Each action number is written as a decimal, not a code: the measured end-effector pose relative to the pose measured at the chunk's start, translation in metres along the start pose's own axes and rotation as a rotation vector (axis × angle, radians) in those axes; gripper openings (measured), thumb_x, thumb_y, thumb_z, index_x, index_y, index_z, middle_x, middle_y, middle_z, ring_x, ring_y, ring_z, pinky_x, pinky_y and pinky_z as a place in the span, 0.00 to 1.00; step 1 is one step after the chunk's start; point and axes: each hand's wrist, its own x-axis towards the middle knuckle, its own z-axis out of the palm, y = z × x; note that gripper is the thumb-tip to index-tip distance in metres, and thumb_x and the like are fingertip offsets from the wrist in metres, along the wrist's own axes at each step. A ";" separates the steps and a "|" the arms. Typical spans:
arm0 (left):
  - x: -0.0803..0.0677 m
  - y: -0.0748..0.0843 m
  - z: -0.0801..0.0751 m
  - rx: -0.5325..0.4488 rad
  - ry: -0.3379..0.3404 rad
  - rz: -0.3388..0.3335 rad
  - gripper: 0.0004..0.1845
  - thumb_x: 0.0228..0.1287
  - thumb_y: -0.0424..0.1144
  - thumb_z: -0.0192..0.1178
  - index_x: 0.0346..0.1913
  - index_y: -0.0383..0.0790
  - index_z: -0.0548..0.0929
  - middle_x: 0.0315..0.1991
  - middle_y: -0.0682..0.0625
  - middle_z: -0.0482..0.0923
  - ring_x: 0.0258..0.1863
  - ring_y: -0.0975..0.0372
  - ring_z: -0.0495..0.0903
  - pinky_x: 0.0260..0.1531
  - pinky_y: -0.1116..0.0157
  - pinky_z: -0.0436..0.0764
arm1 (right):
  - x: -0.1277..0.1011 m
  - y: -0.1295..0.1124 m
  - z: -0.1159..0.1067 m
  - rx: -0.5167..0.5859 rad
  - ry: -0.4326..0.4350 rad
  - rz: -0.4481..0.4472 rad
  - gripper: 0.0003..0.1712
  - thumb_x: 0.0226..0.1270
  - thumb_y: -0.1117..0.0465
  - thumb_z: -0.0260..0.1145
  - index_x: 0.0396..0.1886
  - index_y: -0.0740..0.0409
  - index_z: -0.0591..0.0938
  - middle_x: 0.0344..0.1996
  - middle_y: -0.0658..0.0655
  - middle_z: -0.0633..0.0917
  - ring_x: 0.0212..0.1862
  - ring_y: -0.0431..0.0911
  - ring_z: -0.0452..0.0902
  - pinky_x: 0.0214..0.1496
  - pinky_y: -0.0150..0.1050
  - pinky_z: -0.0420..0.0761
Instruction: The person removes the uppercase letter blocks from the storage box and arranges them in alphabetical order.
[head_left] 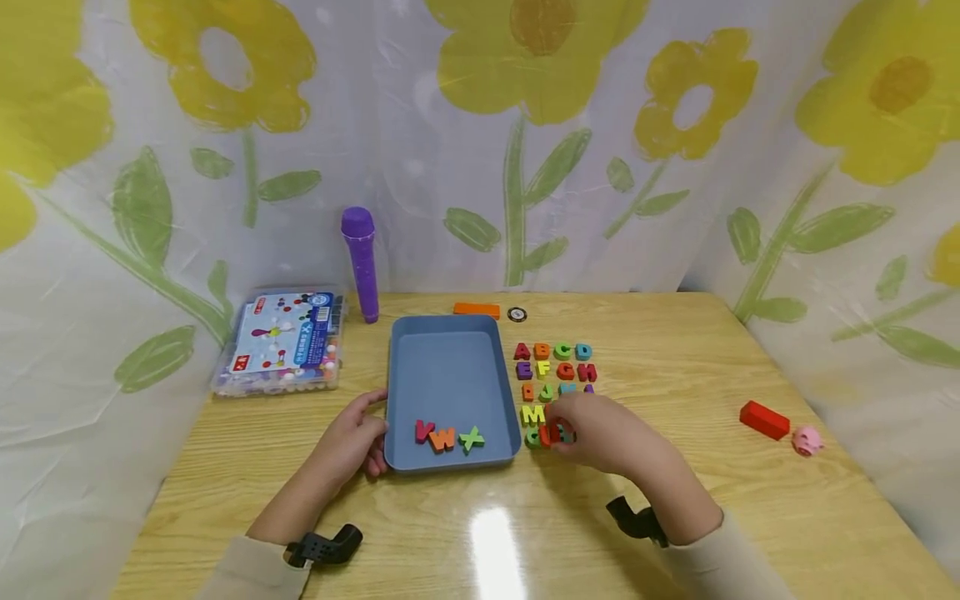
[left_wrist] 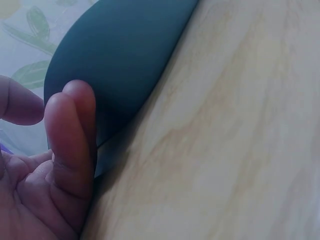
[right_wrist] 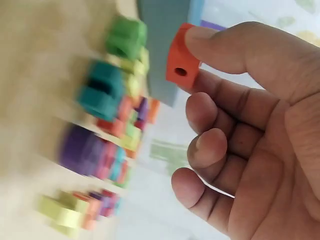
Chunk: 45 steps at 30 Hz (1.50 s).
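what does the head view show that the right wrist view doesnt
Only the head view shows the left hand resting on the blue tray's near left corner, the V, W and X letters inside it, the purple tube, the plastic box and the red block.
Only the right wrist view shows the grip: thumb and forefinger pinch an orange-red letter with a round hole.
Both show the right hand, the tray's edge and the rows of coloured letters.

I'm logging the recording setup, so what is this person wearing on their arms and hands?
Both hands are bare: no gloves or rings show. The left hand and right hand each emerge from a cream long sleeve, with a black camera mount strapped at each wrist.
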 end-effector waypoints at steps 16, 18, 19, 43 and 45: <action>0.001 -0.001 0.000 0.009 0.001 -0.004 0.36 0.76 0.33 0.50 0.85 0.38 0.60 0.21 0.46 0.78 0.14 0.58 0.77 0.17 0.63 0.82 | -0.009 -0.008 0.034 0.013 -0.015 0.060 0.11 0.62 0.61 0.84 0.40 0.50 0.89 0.32 0.44 0.83 0.36 0.41 0.76 0.40 0.40 0.80; 0.001 -0.001 0.000 0.002 -0.002 -0.001 0.36 0.76 0.33 0.51 0.85 0.37 0.60 0.21 0.46 0.78 0.14 0.58 0.77 0.16 0.63 0.81 | -0.009 -0.009 0.032 0.034 -0.017 0.072 0.12 0.63 0.60 0.84 0.43 0.51 0.90 0.34 0.44 0.84 0.37 0.41 0.76 0.41 0.41 0.81; 0.001 -0.001 0.000 -0.002 -0.003 0.001 0.36 0.76 0.33 0.51 0.86 0.36 0.59 0.21 0.46 0.79 0.14 0.58 0.77 0.16 0.63 0.81 | -0.009 -0.011 0.030 0.050 -0.018 0.079 0.13 0.63 0.60 0.83 0.45 0.51 0.90 0.34 0.45 0.85 0.37 0.41 0.76 0.41 0.41 0.81; 0.000 -0.002 -0.002 -0.036 -0.024 0.025 0.36 0.77 0.32 0.50 0.85 0.35 0.59 0.21 0.47 0.79 0.13 0.59 0.77 0.15 0.64 0.81 | 0.126 -0.125 0.005 -0.259 -0.163 -0.157 0.16 0.74 0.44 0.76 0.44 0.51 0.89 0.40 0.47 0.85 0.38 0.42 0.78 0.42 0.40 0.82; -0.001 -0.002 -0.003 -0.033 -0.024 0.029 0.36 0.77 0.32 0.50 0.85 0.34 0.59 0.20 0.47 0.78 0.13 0.59 0.77 0.15 0.64 0.81 | 0.135 -0.128 0.010 -0.289 -0.200 -0.156 0.15 0.73 0.44 0.76 0.38 0.49 0.86 0.34 0.46 0.84 0.35 0.42 0.77 0.39 0.39 0.79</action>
